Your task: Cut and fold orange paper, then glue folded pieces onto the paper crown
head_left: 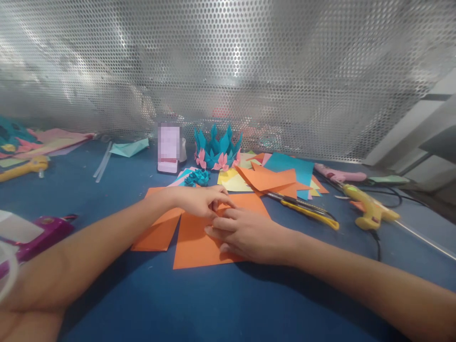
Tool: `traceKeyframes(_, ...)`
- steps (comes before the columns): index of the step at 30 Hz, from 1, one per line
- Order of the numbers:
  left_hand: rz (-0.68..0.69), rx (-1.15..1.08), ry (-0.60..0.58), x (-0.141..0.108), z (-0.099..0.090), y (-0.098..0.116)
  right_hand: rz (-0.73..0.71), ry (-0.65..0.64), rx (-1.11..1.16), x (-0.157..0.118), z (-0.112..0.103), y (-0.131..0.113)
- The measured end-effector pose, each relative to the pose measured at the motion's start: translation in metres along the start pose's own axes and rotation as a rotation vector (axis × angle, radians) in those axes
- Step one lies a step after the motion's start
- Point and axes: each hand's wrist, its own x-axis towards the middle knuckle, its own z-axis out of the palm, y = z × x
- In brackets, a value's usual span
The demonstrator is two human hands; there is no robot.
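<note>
A large orange sheet (199, 242) lies flat on the blue table, with a second orange sheet (156, 232) beside it on the left. My left hand (201, 200) is over the top part of the large sheet, its fingers curled and close together; what they pinch, if anything, is hidden. Touching the same sheet, my right hand (249, 235) rests palm down with its fingers bent and slightly apart. The fingertips of both hands meet near the middle of the paper. Just behind my left hand sits a crumpled teal paper piece (197, 177).
Behind stand a phone (168, 147) and a teal paper crown (219, 147) with pink bows. Coloured papers (290, 164), a yellow-handled tool (309, 214) and a yellow glue gun (370, 206) lie right. A purple device (46, 235) is left. A perforated metal panel (228, 61) closes the back.
</note>
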Motion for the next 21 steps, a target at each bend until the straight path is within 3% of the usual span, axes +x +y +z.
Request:
traceKeyframes(8,-0.002,-0.002,-0.012,-0.001,0.001,-0.003,0.041,0.002,0.029,-0.005,-0.003,-0.001)
traceKeyframes(12,0.003,-0.033,-0.023,-0.001,0.001,-0.003,0.273,-0.026,0.159,-0.02,-0.019,0.001)
traceKeyframes(15,0.012,-0.042,-0.026,-0.001,0.001,-0.003,0.361,-0.104,0.253,-0.031,-0.031,0.006)
traceKeyframes(21,0.025,-0.01,-0.032,-0.001,0.001,-0.002,0.636,-0.259,0.257,-0.045,-0.045,0.013)
